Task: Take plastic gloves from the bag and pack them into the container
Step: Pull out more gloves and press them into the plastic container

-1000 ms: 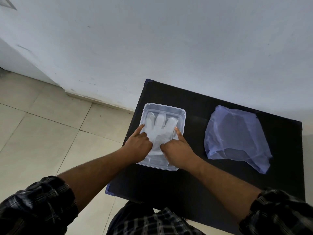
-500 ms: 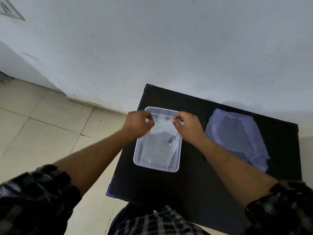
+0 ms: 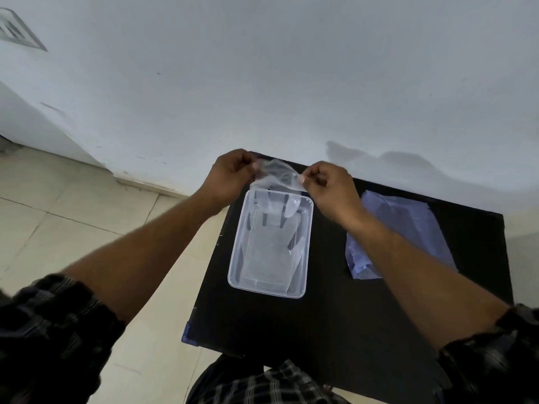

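A clear plastic container [image 3: 236,282] lies on the black table [image 3: 335,316], with a see-through glove [image 3: 268,252] flat inside it. Above the container's far end, my left hand [image 3: 230,176] and my right hand [image 3: 329,185] each pinch a top corner of another clear plastic glove [image 3: 277,185], which hangs down with its fingers dangling into the far end of the container. The pale blue plastic bag [image 3: 408,225] lies flat on the table to the right, partly hidden behind my right forearm.
The table stands against a white wall [image 3: 291,83]. Beige floor tiles [image 3: 73,223] lie to the left of the table's left edge. My checked sleeves and shirt fill the bottom of the view.
Both hands have risen from pressing a glove flat in the container to the far end, where they now hold a glove up by its corners. The head view has shifted.
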